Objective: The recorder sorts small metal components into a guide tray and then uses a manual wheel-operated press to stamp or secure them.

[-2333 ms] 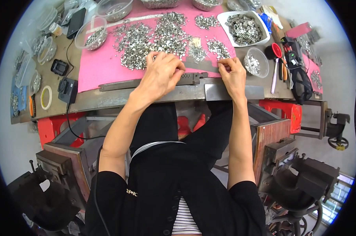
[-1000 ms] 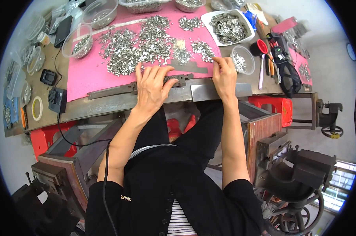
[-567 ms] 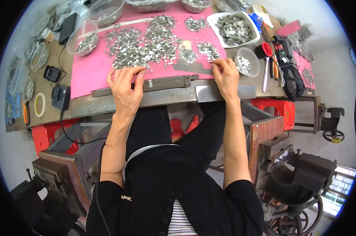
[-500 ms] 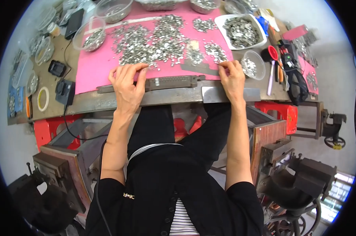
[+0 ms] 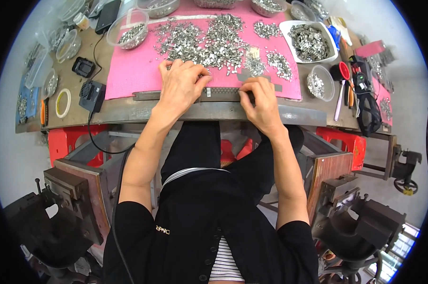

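Observation:
A long dark metal bar with a row of small notches (image 5: 145, 96) lies along the front edge of the pink mat (image 5: 124, 75). One bright small piece (image 5: 208, 92) shows on it. My left hand (image 5: 183, 85) is over the bar's middle, its fingers curled and thumb and forefinger nearly meeting beside the loose metal pieces (image 5: 200, 42). What it pinches, if anything, is too small to see. At the bar's right end, my right hand (image 5: 261, 104) is closed, fingertips bent down and hidden. Just behind it lie a thin grey strip (image 5: 276, 87) and a small heap of pins (image 5: 255, 65).
A white tray of metal parts (image 5: 334, 52) and a clear bowl (image 5: 330, 87) stand right, near a red-headed tool (image 5: 339, 72). To the left are a black charger (image 5: 92, 95), a tape roll (image 5: 63, 103) and another clear bowl (image 5: 112, 35). Bench vises (image 5: 365, 222) sit below.
My right hand has moved left from the strip and the table's edge to the bar's right end. My left hand has shifted right along the bar. The whole view has swung slightly left.

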`<state>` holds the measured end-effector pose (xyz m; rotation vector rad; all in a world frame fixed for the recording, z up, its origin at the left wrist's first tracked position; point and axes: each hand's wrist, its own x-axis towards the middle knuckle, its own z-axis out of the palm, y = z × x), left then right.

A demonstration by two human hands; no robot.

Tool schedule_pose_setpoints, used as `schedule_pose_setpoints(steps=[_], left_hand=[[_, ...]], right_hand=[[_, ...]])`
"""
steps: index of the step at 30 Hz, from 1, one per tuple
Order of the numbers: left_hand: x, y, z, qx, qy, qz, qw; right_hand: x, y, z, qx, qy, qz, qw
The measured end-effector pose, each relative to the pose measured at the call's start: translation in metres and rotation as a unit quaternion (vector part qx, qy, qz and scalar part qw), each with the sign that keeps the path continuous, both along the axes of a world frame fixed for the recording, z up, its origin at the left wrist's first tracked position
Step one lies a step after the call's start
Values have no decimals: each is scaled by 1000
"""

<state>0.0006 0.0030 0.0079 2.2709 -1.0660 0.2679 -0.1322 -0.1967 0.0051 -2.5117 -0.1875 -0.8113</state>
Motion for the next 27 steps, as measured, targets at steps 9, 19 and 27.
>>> schedule_pose_setpoints(steps=[9, 19, 27], left_hand=[[-4, -12, 0, 30, -41, 11, 999], [4, -9, 5, 32, 27, -36, 998], [7, -17, 0, 31, -21, -43, 998]], right_hand=[[-1, 4, 4, -87, 11, 4, 996], [-50, -165, 41, -39, 93, -311, 945], [-40, -219, 28, 71, 311, -251, 914]])
